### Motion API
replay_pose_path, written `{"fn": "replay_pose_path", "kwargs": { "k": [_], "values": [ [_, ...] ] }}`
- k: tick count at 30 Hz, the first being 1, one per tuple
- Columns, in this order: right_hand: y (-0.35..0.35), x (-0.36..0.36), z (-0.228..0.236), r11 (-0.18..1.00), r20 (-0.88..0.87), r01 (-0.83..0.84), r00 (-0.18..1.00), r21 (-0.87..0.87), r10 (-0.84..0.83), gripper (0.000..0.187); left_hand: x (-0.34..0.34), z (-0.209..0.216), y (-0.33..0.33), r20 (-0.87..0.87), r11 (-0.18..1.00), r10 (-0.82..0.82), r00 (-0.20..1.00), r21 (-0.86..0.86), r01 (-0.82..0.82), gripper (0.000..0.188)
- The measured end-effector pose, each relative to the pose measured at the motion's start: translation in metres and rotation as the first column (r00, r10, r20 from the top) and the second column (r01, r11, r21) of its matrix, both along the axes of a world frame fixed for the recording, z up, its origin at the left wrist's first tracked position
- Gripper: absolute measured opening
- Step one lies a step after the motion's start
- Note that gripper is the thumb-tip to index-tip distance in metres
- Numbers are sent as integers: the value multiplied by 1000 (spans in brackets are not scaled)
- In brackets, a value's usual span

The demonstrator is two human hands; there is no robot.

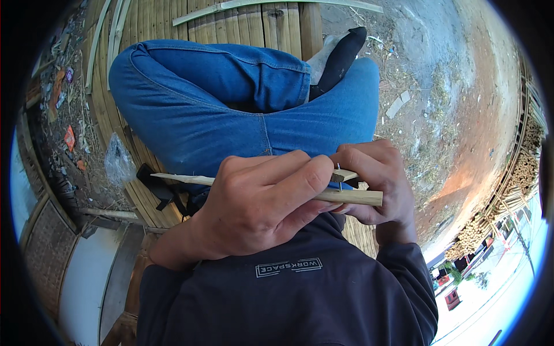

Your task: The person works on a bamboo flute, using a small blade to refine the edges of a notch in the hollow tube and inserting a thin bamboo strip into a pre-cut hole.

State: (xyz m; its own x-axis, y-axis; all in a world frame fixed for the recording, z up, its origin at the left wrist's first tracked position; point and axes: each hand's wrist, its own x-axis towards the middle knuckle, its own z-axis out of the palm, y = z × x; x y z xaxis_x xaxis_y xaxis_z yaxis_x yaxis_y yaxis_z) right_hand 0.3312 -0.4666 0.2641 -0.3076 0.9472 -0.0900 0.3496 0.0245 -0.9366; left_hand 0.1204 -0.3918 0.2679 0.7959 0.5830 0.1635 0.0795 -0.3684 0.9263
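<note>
In front of my torso, my left hand [268, 199] is closed round a pale bamboo strip [358, 197]. A thin tapered length [183, 178] sticks out on the left of that hand and looks like the same strip, though the middle is hidden by my fingers. Just above the strip's blunt right end is a short bamboo piece [345, 174], with a thin metal nail [340, 185] standing between the two. My right hand [378, 179] curls round from the right, its fingers on the short piece and its thumb below the strip.
My crossed legs in blue jeans [208, 109] rest on a bamboo-slat platform [164, 20]. Long bamboo strips [277, 4] lie beyond my legs. On the left are a clear plastic bag [117, 158] and a black object [154, 183]. Littered ground lies on both sides; stacked bamboo [482, 233] stands far right.
</note>
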Motion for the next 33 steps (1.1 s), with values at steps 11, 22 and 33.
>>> {"fn": "replay_pose_path", "kwargs": {
  "k": [11,22,33],
  "values": [
    [-5,-4,-2,999,-3,18,1000,-36,-18,43,-2,-2,-4,4,999,38,999,-20,-37,27],
    [1,-4,-2,998,-16,-36,999,-47,35,49,-6,-12,-7,26,1000,26,999,13,-27,33],
    [4,-5,-2,998,-16,-1,1000,-64,0,59,-5,-10,-7,-2,999,18,1000,33,-18,33]
  ]
}}
